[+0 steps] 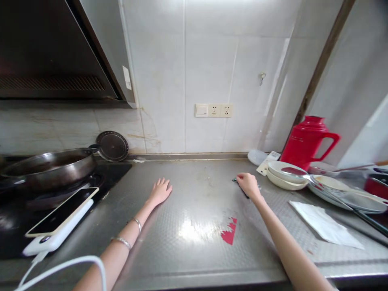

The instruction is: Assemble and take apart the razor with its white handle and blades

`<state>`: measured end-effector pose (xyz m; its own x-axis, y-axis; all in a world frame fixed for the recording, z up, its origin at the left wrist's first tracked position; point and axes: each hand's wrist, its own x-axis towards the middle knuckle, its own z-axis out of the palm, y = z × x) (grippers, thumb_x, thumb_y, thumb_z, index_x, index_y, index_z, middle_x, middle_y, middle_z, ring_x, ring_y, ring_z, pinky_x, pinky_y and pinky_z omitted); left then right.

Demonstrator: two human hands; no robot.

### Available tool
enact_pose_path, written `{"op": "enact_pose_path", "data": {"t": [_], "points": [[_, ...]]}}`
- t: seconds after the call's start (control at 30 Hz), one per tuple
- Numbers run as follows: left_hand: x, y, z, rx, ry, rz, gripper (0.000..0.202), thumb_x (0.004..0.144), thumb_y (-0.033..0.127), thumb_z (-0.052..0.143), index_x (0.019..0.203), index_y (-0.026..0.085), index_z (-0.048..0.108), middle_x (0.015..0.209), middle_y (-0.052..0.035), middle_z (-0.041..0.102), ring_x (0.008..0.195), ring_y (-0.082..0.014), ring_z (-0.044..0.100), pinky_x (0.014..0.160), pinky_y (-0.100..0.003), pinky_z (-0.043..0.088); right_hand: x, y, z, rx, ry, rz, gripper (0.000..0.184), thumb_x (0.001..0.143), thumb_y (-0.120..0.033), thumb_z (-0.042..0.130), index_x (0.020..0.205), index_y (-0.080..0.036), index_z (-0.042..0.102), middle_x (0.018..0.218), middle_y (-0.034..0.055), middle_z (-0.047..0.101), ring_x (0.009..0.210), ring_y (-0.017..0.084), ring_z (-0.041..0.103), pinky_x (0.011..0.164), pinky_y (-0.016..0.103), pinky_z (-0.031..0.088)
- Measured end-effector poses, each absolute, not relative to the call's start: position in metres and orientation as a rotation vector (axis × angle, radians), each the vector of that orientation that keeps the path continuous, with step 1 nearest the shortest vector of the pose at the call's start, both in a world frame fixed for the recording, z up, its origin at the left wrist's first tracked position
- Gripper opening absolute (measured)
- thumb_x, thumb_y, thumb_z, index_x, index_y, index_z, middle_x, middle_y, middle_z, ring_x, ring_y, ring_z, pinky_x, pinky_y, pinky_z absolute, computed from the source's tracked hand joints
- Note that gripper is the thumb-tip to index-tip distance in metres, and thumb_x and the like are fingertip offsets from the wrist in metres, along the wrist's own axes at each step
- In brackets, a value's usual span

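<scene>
My left hand [161,191] lies palm down on the metal countertop [194,202], fingers spread, holding nothing. On the right side of the counter my right hand [248,185] is closed over a small, slim dark object [244,192] with a shiny end poking out past the fingers. Most of that object is hidden, so its kind cannot be made out. Between my arms, nearer the front edge, is a jagged red patch [229,232] on the steel. Beyond my right hand sit a white card-like piece [268,163] and a pale shallow dish [257,157].
On the left, a wide pan [51,169] stands on the black stove, with a phone [65,212] and white power bank [59,230] on the near side. On the right are a red thermos jug [306,141], stacked bowls [286,178], plates and a white napkin [325,224].
</scene>
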<state>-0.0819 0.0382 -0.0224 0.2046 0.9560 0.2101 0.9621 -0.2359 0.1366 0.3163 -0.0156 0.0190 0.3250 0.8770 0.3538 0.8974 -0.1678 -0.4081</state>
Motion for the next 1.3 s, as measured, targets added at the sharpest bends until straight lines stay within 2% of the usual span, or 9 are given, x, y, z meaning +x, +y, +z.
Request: {"op": "enact_pose_path", "data": {"t": [0.23,0.7,0.8,0.9,1.0,1.07,1.2,1.3], "points": [[-0.082,0.041,-0.022,-2.410,-1.921,-0.386,0.051,0.087,0.042,0.031,0.127,0.016,0.047,0.139,-0.0150,0.039,0.130,-0.0315,0.031,0.102,-0.045,0.026,0.345,-0.045,0.017,-2.272,-1.621,0.001,0.023,0.073,-0.021,0.049,0.072,-0.015,0.071,0.075,0.0142,0.070,0.078,0.023,0.065,0.060,0.023,0.039],[-0.081,0.039,-0.020,-2.402,-1.934,-0.356,0.053,0.087,0.043,0.030,0.129,0.015,0.046,0.139,-0.0142,0.039,0.130,-0.0314,0.030,0.103,-0.044,0.026,0.334,-0.049,0.013,-2.377,-1.634,0.008,0.017,0.070,-0.016,0.056,0.081,-0.014,0.069,0.084,0.0143,0.069,0.077,0.021,0.065,0.060,0.022,0.040],[-0.080,0.037,-0.017,-2.411,-1.917,-0.443,0.052,0.086,0.042,0.033,0.128,0.016,0.047,0.138,-0.0138,0.041,0.130,-0.0319,0.030,0.103,-0.049,0.024,0.332,-0.050,0.014,-2.312,-1.646,0.025,0.016,0.071,-0.017,0.054,0.075,-0.014,0.070,0.080,0.0134,0.069,0.077,0.021,0.065,0.058,0.021,0.037],[-0.068,0.034,-0.006,-2.415,-1.755,-0.690,0.040,0.084,0.038,0.041,0.116,0.019,0.057,0.130,-0.0098,0.051,0.128,-0.0291,0.034,0.103,-0.051,0.022,0.324,-0.051,0.019,-2.241,-1.652,0.011,0.019,0.073,-0.018,0.052,0.069,-0.014,0.070,0.074,0.0128,0.069,0.074,0.019,0.064,0.054,0.020,0.032],[-0.039,0.028,0.012,-2.542,-1.619,-0.998,0.026,0.082,0.030,0.044,0.091,0.019,0.066,0.103,-0.0077,0.067,0.103,-0.0214,0.056,0.092,-0.037,0.039,0.306,-0.053,0.030,-2.162,-1.669,-0.044,0.023,0.076,-0.020,0.049,0.066,-0.013,0.069,0.070,0.0122,0.069,0.068,0.017,0.062,0.053,0.021,0.029],[-0.013,0.021,0.023,-2.590,-1.626,-1.259,0.027,0.082,0.032,0.044,0.083,0.016,0.066,0.087,-0.0081,0.069,0.082,-0.0179,0.062,0.078,-0.029,0.045,0.288,-0.056,0.040,-2.088,-1.702,-0.091,0.025,0.078,-0.022,0.048,0.067,-0.014,0.070,0.071,0.0117,0.069,0.067,0.015,0.060,0.054,0.021,0.029],[0.041,-0.003,0.036,-2.670,-1.628,-1.575,0.038,0.081,0.045,0.045,0.070,0.015,0.064,0.067,-0.0057,0.067,0.062,-0.0145,0.060,0.059,-0.023,0.043,0.247,-0.069,0.055,-1.978,-1.753,-0.195,0.027,0.082,-0.025,0.047,0.072,-0.015,0.069,0.079,0.0101,0.066,0.072,0.015,0.059,0.059,0.021,0.031],[0.070,-0.020,0.039,-2.765,-1.804,-1.712,0.045,0.079,0.053,0.043,0.067,0.014,0.061,0.056,-0.0011,0.060,0.041,-0.0105,0.051,0.042,-0.021,0.035,0.219,-0.079,0.058,-1.936,-1.797,-0.185,0.026,0.084,-0.025,0.045,0.079,-0.016,0.069,0.082,0.0085,0.064,0.073,0.014,0.059,0.061,0.021,0.033]]}}
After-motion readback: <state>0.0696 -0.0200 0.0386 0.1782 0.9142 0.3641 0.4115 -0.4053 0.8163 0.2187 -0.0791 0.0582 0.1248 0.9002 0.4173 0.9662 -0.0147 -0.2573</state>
